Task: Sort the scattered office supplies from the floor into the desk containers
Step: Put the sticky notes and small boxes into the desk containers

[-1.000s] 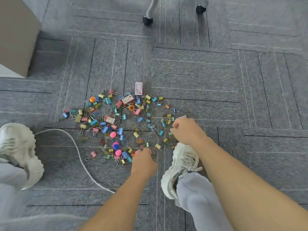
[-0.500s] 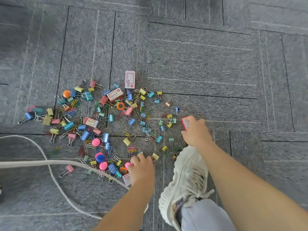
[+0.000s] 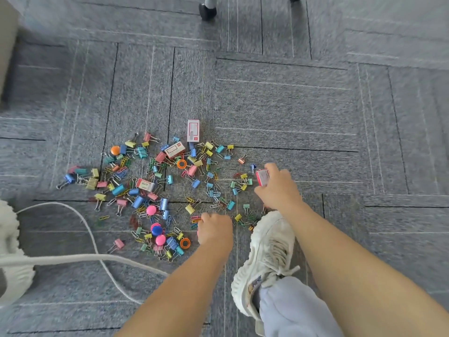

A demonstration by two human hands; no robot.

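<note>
Office supplies (image 3: pixel 164 204): small bright binder clips, paper clips, round magnets and red-and-white boxes, strewn over grey carpet (image 3: pixel 279 105).
Right hand (image 3: pixel 279 188): gripped one red-and-white box (image 3: pixel 262 177).
Left hand (image 3: pixel 215 229): fingers curled at the pile's edge; hold unclear.

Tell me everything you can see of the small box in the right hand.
The small box is red and white, cardboard by its look. The right hand grips it with fingers curled round it, so only a pale face with a red edge shows; its print is unreadable. It is held slightly tilted at the right edge of the scattered clips. Nothing but the hand visibly touches it.
</note>
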